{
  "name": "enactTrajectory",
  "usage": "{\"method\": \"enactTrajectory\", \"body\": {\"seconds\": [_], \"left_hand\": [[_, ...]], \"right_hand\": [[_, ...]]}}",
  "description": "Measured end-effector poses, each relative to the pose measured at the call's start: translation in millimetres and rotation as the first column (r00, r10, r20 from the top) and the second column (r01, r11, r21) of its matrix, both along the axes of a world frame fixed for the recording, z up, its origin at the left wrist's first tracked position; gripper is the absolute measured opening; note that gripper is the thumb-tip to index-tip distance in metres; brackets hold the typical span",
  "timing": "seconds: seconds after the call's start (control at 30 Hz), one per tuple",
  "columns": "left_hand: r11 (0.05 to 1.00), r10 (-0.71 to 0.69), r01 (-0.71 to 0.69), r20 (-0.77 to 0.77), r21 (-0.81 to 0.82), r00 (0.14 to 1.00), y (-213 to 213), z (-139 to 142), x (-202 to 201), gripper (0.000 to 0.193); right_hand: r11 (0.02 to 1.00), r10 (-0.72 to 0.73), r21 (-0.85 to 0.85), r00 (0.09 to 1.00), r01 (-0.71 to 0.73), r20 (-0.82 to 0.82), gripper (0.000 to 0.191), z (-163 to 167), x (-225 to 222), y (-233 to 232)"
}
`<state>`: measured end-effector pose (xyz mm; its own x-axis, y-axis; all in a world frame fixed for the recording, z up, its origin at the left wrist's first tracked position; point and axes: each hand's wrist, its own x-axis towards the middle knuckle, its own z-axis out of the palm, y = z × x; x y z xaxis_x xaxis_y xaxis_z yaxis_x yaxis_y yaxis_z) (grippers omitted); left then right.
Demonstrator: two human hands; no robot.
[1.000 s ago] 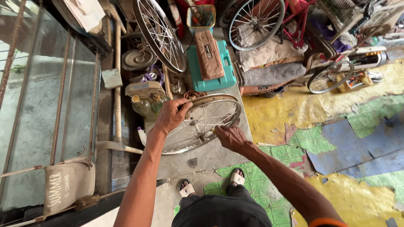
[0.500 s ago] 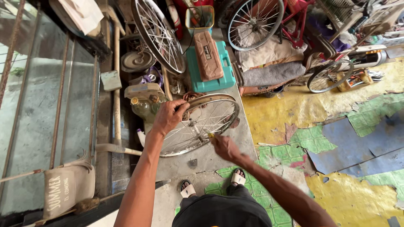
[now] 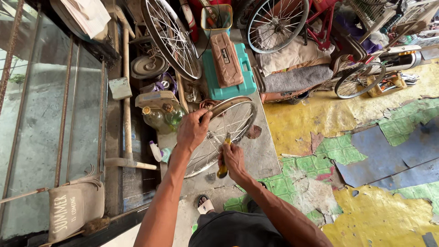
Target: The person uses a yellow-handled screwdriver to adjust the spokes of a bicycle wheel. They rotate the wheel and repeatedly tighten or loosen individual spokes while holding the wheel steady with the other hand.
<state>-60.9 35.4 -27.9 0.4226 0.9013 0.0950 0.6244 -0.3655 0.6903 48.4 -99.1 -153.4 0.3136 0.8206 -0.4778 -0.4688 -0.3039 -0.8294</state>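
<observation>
Head view | left hand clamped on rim of spoked bicycle wheel, held upright over concrete floor | right hand closed on yellow-handled tool at spokes | wheel likely light, stiff; thin spokes bendable, best gripped by rim

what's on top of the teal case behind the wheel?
A brown ribbed box lies lengthwise on the teal case. The case lid beneath it is covered, so anything under the box cannot be seen.
</observation>
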Motion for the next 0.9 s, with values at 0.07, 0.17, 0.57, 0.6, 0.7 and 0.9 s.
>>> {"method": "enactTrajectory", "body": {"seconds": [0.07,0.17,0.57,0.6,0.7,0.9], "left_hand": [[1.0,-0.016,0.016,0.008,-0.021,1.0,-4,-1,4,0.037],[0.997,-0.007,0.008,0.015,-0.076,1.0,-13,1,12,0.035],[0.969,0.242,-0.237,-0.073,0.067,0.968,-60,23,50,0.027],[0.964,0.265,-0.264,-0.076,0.019,0.961,-64,24,50,0.027],[0.959,0.28,-0.282,-0.084,-0.012,0.956,-66,25,54,0.025],[0.957,0.291,-0.289,-0.078,0.035,0.953,-70,23,59,0.026]], "right_hand": [[0.999,-0.023,-0.036,1.0,0.023,0.007,0.039,0,-5,-1],[0.991,-0.033,-0.132,0.999,0.033,0.0,0.036,2,-7,-5],[0.992,-0.079,-0.099,0.996,0.076,-0.029,0.034,-6,6,-8],[0.994,-0.077,-0.073,0.997,0.077,0.001,0.036,-5,6,-9],[0.977,-0.098,-0.204,0.983,0.066,-0.153,0.034,-6,8,-10],[0.996,-0.067,-0.05,0.997,0.069,0.026,0.042,-3,13,-5]]}}
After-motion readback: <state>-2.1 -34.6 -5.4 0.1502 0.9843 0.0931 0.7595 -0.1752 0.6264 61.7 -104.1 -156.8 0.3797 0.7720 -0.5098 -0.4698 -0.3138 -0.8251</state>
